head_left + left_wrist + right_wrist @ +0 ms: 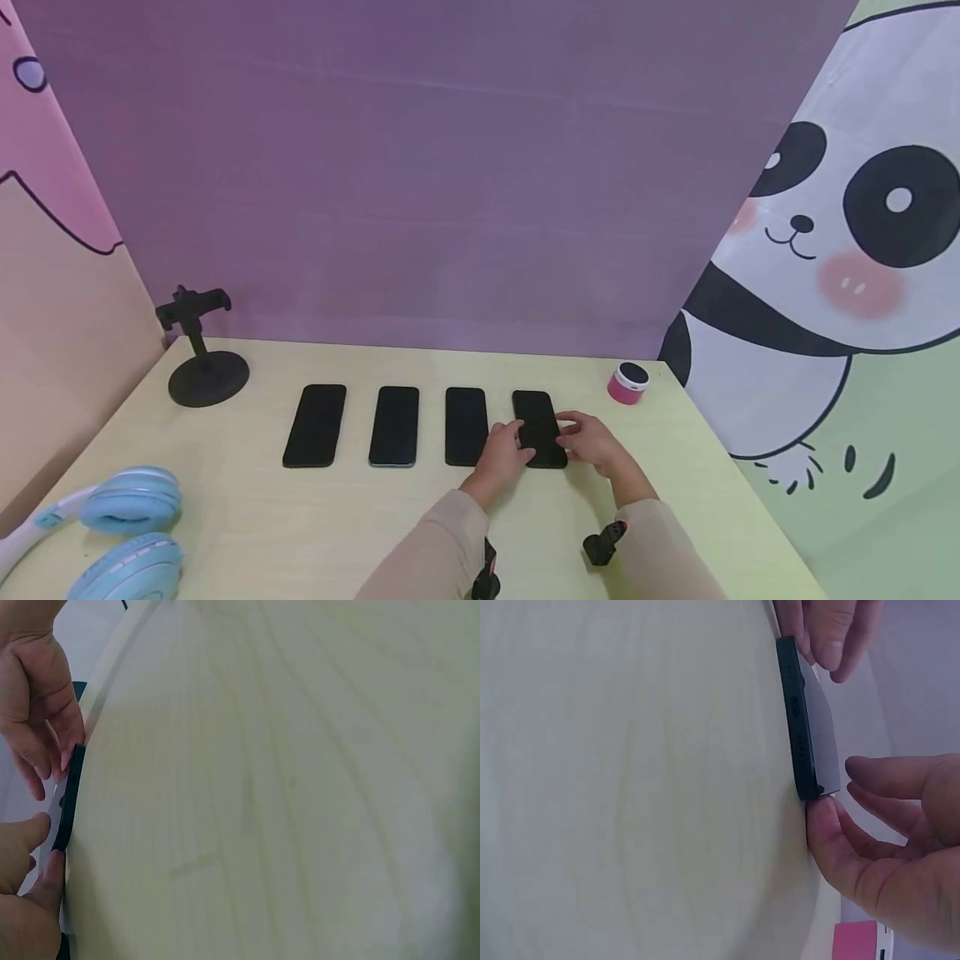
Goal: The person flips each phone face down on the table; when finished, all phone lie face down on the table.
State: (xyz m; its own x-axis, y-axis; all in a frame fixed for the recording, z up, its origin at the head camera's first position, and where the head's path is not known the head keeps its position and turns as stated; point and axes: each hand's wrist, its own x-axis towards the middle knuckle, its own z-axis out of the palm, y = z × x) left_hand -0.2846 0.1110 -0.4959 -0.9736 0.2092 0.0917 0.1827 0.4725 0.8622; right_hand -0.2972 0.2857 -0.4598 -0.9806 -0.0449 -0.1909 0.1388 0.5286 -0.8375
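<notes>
Rightmost black phone (539,429) lies between my left hand (499,455) and right hand (594,442); fingers (825,817) loosely parted, touching its side edges, clasping nothing.

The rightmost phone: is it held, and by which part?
The rightmost phone lies between the left hand and right hand, their fingers at its opposite long edges; whether they grip it cannot be told.

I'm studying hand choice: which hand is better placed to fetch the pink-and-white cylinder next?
Probably the right hand: it is at the right edge of the rightmost phone, nearer the pink-and-white cylinder. The left hand is at that phone's left edge, farther away.
</notes>
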